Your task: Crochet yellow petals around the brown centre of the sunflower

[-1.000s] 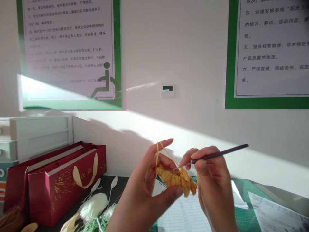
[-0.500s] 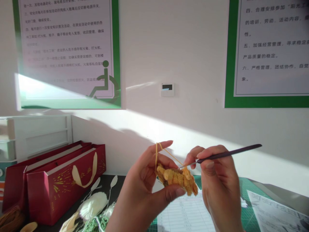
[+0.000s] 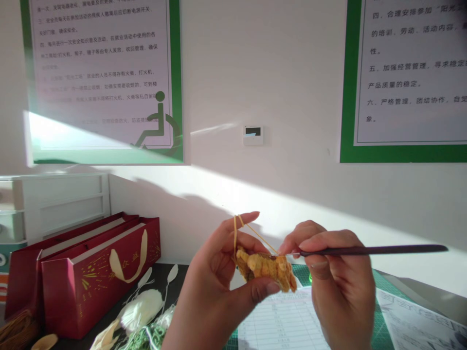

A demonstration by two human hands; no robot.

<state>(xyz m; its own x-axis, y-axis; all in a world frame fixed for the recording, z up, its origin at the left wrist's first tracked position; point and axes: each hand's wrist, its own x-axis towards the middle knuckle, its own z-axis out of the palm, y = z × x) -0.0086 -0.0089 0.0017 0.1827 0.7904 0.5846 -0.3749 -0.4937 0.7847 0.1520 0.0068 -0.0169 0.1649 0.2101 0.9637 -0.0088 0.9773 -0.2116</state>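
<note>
My left hand (image 3: 222, 277) pinches a small yellow crocheted piece (image 3: 266, 268) between thumb and fingers. Yellow yarn (image 3: 255, 233) loops round its raised index finger and runs down to the top edge of the piece. Closed round a crochet hook (image 3: 372, 250) with a dark handle, my right hand (image 3: 339, 272) is just right of the piece. The hook lies almost level, and its thin metal shaft reaches the stitches at the top edge. The hook's tip is hidden at the work.
Red gift bags (image 3: 105, 272) stand at the left before white drawers (image 3: 69, 199). White yarn (image 3: 142, 311) and green yarn (image 3: 146, 338) lie at lower left. Under my hands are printed sheets (image 3: 277, 321) and a green cutting mat (image 3: 383, 330). A wall (image 3: 292, 160) with posters rises behind.
My right hand has shifted slightly right, and the hook has turned from slanting upward to nearly level. My left hand and the crocheted piece stay almost in place.
</note>
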